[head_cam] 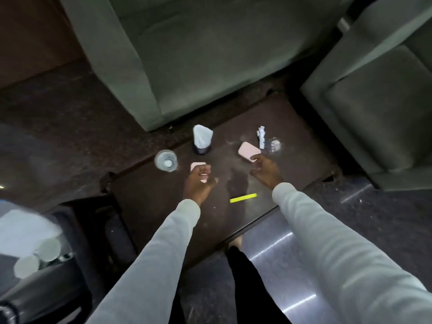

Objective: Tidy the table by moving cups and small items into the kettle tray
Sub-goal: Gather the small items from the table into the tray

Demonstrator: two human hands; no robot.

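Our left hand [198, 181] clamps a pink case [197, 166]; right hand [265, 169], fingers apart, could knock the far-edge cup [274, 145].

Dim, softly blurred, edges warped, floor [275, 251] glare.

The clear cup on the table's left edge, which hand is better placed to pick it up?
Left. The left hand is closed on a pink item right beside the clear cup. The right hand is across the table by the other pink item.
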